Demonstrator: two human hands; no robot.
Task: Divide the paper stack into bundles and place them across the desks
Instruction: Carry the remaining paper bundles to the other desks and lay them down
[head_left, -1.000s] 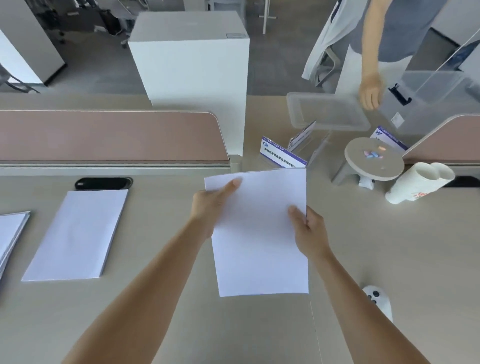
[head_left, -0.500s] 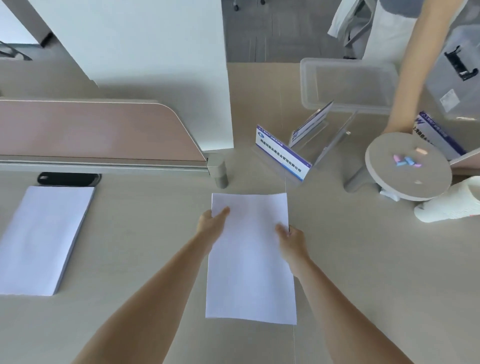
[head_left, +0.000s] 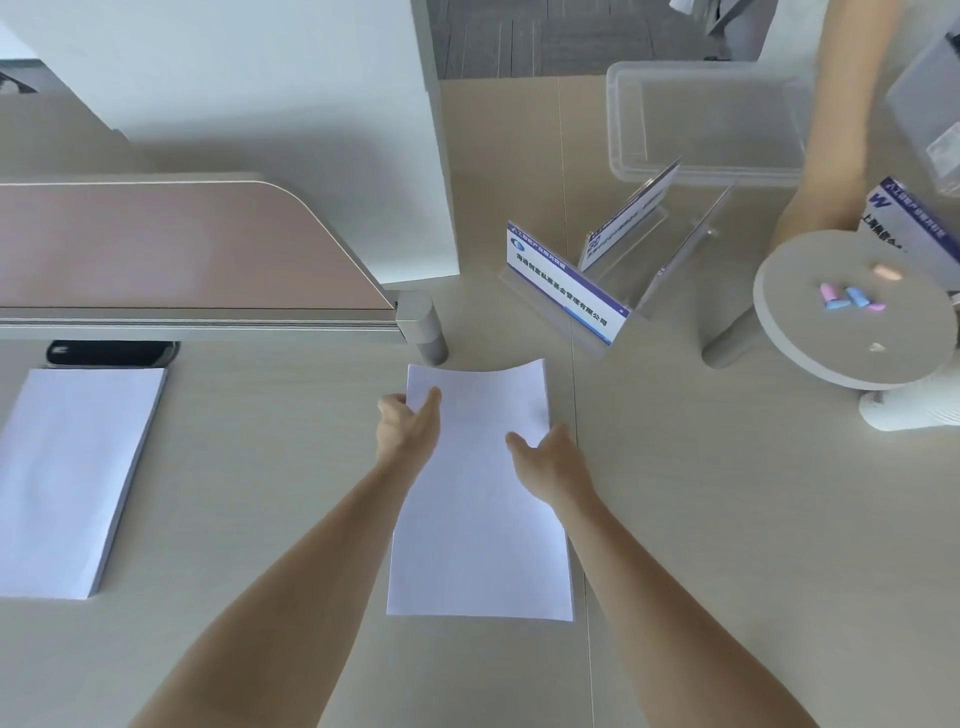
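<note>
A paper bundle (head_left: 478, 519) lies mid-way along the desk (head_left: 260, 467), a second bundle (head_left: 72, 478) to its left, sign holders (head_left: 566, 291) behind, a round stand (head_left: 852, 312) behind right.

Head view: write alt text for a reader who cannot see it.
A person's left hand and right hand hold a white paper bundle by its side edges at a pale desk, its far edge curling up. A second paper stack lies to the left; acrylic name signs stand beyond.
</note>
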